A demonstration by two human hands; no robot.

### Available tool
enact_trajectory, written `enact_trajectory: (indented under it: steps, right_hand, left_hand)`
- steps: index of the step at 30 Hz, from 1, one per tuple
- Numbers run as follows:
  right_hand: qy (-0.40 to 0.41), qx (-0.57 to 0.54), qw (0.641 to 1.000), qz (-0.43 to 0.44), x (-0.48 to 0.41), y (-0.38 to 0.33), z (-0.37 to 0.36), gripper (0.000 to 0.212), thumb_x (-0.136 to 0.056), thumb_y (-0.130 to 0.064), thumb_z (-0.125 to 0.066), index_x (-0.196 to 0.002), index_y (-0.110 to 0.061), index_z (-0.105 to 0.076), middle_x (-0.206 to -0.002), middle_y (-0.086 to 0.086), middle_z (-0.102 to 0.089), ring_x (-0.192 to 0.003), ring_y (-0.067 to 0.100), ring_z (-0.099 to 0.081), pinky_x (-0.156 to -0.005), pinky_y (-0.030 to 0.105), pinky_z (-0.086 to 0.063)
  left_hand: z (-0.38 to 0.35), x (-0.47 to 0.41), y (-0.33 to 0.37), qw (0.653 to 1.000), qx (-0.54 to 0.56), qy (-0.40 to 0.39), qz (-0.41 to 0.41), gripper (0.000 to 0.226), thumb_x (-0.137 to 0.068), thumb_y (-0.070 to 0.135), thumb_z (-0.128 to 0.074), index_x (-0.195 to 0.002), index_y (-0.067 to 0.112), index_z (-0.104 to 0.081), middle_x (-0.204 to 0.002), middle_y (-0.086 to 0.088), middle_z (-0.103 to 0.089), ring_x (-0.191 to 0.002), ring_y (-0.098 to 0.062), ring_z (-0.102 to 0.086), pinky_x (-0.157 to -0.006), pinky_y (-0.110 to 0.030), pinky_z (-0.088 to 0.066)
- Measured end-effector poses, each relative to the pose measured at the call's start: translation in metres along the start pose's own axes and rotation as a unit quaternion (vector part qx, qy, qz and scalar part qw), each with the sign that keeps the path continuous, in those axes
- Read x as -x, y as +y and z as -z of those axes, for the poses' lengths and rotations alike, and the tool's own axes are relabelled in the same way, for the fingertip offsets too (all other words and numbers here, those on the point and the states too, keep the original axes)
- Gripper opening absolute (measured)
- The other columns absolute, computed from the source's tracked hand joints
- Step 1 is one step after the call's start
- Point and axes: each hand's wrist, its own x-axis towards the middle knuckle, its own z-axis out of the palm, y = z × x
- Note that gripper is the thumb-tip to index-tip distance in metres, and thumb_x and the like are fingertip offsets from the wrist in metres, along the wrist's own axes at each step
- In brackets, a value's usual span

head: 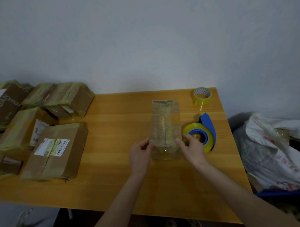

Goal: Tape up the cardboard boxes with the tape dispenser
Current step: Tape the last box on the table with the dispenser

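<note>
- Box (165, 124): narrow, brown cardboard, flaps closed, glossy clear tape over its top seam and near end. It lies flat mid-table (113, 165), long side pointing away. The left hand (140, 154) and right hand (192, 150) pinch its near corners.
- Dispenser (206, 128): blue, loaded with a yellowish tape roll, on its side just right of the box.
- Pile (44, 125): taped brown boxes, some labelled, heaped at the table's left end.

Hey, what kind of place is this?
Probably a small parcel-packing spot: an orange-brown wooden table, a pile of taped brown cardboard boxes with shipping labels, and a blue tape dispenser holding yellow tape.
</note>
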Motion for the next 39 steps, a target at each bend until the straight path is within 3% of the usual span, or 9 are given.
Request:
enact_trajectory:
  steps: [4, 6, 10, 16, 20, 25, 29, 32, 39]
  right_hand:
    - [-0.006, -0.002, 1.0, 0.023, 0.003, 0.005, 0.009, 0.055, -0.093, -0.034, -0.062, -0.143, -0.015, -0.045, -0.073, -0.002, -0.062, -0.063, 0.009, -0.064, -0.057, 0.015, -0.046]
    - [-0.01, -0.014, 0.999, 0.029, 0.006, 0.007, 0.009, 0.06, -0.088, -0.024, -0.069, -0.143, -0.016, -0.046, -0.071, -0.003, -0.065, -0.062, 0.005, -0.064, -0.058, 0.013, -0.048]
    - [0.009, -0.039, 0.999, 0.028, 0.007, 0.008, 0.006, 0.063, -0.085, -0.013, -0.073, -0.142, -0.015, -0.047, -0.073, -0.003, -0.065, -0.064, 0.006, -0.064, -0.06, 0.011, -0.051]
    - [0.003, 0.138, 0.988, 0.063, 0.001, 0.002, 0.009, 0.075, -0.082, -0.036, -0.075, -0.147, -0.024, -0.038, -0.077, -0.004, -0.063, -0.072, 0.013, -0.062, -0.068, 0.028, -0.054]
    - [0.002, 0.293, 0.954, 0.057, 0.0, -0.012, 0.012, 0.088, -0.07, -0.073, -0.064, -0.136, -0.024, -0.034, -0.094, -0.001, -0.067, -0.078, 0.019, -0.066, -0.054, 0.03, -0.049]
    - [-0.008, 0.299, 0.952, 0.066, -0.007, -0.017, 0.007, 0.078, -0.076, -0.067, -0.063, -0.129, -0.017, -0.035, -0.085, 0.001, -0.063, -0.076, 0.023, -0.064, -0.058, 0.032, -0.049]
    - [-0.036, 0.216, 0.971, 0.096, -0.01, -0.003, 0.012, 0.067, -0.085, -0.046, -0.068, -0.135, -0.015, -0.037, -0.086, 0.002, -0.063, -0.078, 0.022, -0.064, -0.066, 0.035, -0.053]
    - [-0.065, 0.173, 0.977, 0.106, -0.01, 0.006, 0.018, 0.067, -0.088, -0.036, -0.067, -0.144, -0.018, -0.034, -0.076, -0.007, -0.054, -0.072, 0.014, -0.058, -0.065, 0.031, -0.051]
    - [-0.056, 0.163, 0.985, -0.005, -0.017, -0.011, 0.012, 0.085, -0.079, -0.078, -0.047, -0.144, -0.025, -0.03, -0.089, -0.003, -0.061, -0.077, 0.019, -0.062, -0.054, 0.03, -0.046]
  left_hand:
    - [0.006, 0.0, -0.003, 0.998, -0.018, -0.056, -0.023, 0.036, -0.086, 0.024, -0.07, -0.121, 0.021, -0.066, -0.092, -0.002, -0.066, -0.087, -0.016, -0.062, -0.078, -0.025, -0.052]
    - [0.008, -0.002, -0.006, 0.997, 0.0, -0.069, -0.019, 0.038, -0.085, 0.019, -0.071, -0.122, 0.02, -0.065, -0.085, -0.005, -0.069, -0.08, -0.017, -0.062, -0.08, -0.032, -0.054]
    - [0.006, -0.002, -0.01, 0.997, 0.037, -0.066, -0.021, 0.041, -0.083, 0.012, -0.073, -0.122, 0.017, -0.065, -0.075, 0.004, -0.066, -0.073, -0.011, -0.059, -0.074, -0.022, -0.052]
    - [0.001, -0.004, -0.007, 0.989, -0.092, -0.058, -0.099, 0.038, -0.08, 0.018, -0.076, -0.115, 0.01, -0.062, -0.066, 0.01, -0.051, -0.061, -0.003, -0.05, -0.058, -0.012, -0.04]
    - [-0.001, -0.004, 0.001, 0.971, -0.204, -0.062, -0.111, 0.056, -0.074, 0.049, -0.075, -0.112, 0.015, -0.053, -0.088, 0.008, -0.054, -0.079, -0.012, -0.054, -0.063, -0.022, -0.043]
    - [-0.007, -0.011, 0.006, 0.961, -0.236, -0.082, -0.115, 0.053, -0.078, 0.051, -0.069, -0.105, 0.011, -0.046, -0.089, -0.002, -0.062, -0.078, -0.02, -0.061, -0.064, -0.037, -0.052]
    - [-0.006, -0.013, -0.002, 0.969, -0.184, -0.101, -0.13, 0.04, -0.084, 0.033, -0.07, -0.105, 0.007, -0.047, -0.089, 0.001, -0.06, -0.077, -0.017, -0.059, -0.06, -0.024, -0.044]
    - [-0.003, -0.014, -0.012, 0.972, -0.153, -0.121, -0.13, 0.034, -0.086, 0.019, -0.07, -0.112, 0.009, -0.05, -0.099, -0.002, -0.065, -0.089, -0.021, -0.064, -0.07, -0.029, -0.05]
    - [-0.006, -0.011, 0.017, 0.986, -0.111, -0.114, -0.058, 0.055, -0.091, 0.046, -0.058, -0.136, 0.015, -0.046, -0.125, 0.002, -0.056, -0.105, -0.013, -0.056, -0.077, -0.014, -0.043]
